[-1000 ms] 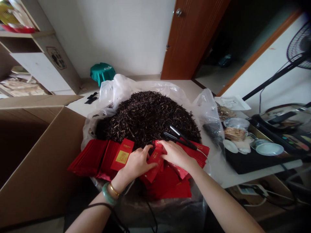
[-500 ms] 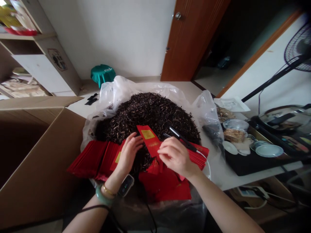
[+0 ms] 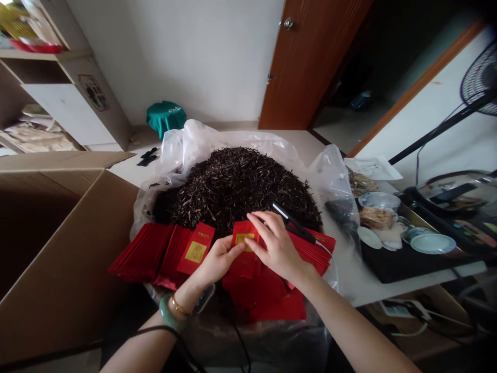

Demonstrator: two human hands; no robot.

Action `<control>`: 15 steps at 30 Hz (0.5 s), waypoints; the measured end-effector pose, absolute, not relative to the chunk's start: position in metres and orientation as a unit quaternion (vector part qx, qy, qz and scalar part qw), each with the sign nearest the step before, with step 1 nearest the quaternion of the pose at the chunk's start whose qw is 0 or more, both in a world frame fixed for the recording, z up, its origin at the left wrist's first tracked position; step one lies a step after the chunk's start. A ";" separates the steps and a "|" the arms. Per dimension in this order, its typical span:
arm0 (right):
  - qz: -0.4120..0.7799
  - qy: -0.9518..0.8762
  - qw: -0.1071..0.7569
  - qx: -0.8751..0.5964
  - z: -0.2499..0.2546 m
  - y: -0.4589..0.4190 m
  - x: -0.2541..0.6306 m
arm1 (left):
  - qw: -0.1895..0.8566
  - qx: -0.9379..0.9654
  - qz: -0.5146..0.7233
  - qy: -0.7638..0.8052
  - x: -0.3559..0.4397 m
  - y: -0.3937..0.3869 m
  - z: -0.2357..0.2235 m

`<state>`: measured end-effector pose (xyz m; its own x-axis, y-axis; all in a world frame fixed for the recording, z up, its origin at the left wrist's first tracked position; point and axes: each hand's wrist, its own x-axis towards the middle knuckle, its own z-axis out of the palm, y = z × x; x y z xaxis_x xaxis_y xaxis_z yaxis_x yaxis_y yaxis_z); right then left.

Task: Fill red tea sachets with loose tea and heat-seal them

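Note:
A small red tea packet (image 3: 240, 228) with a gold label is held upright in front of the dark loose tea leaves (image 3: 240, 173). My left hand (image 3: 215, 261) grips it at its left side, thumb across the label. My right hand (image 3: 277, 248) is closed on its right side and top edge, fingers partly covering it. Red packets stand packed in a row (image 3: 142, 254) at left, the end one (image 3: 196, 250) showing its gold label. More red packets (image 3: 274, 300) lie below my hands, and another stack (image 3: 310, 254) is beside my right wrist.
A slim black device (image 3: 297, 225) with a white cable rests on the right stack. Clear plastic sheeting (image 3: 194, 137) surrounds the tea. An open cardboard box (image 3: 112, 248) stands at left. At right are a plastic tub (image 3: 376, 215), dishes (image 3: 433, 242) and a black tray.
The packet has gone from tilted in my right hand to upright between both hands. My left hand has moved right and closed on it, and my right hand has shifted to its upper edge.

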<state>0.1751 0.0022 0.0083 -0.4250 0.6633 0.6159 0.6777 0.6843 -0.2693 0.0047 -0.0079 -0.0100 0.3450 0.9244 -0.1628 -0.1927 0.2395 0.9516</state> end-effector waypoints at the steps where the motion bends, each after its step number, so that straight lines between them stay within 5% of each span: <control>1: -0.011 -0.847 0.357 -0.392 0.007 0.002 0.175 | 0.675 0.461 0.417 0.398 0.005 -0.008 -0.010; 9: -0.021 -0.847 0.391 -0.359 0.004 0.004 0.176 | 0.694 0.425 0.415 0.408 0.005 -0.007 -0.019; 15: 0.314 -0.724 0.408 -0.458 -0.007 0.001 0.170 | 0.671 0.364 0.509 0.397 0.008 -0.006 -0.021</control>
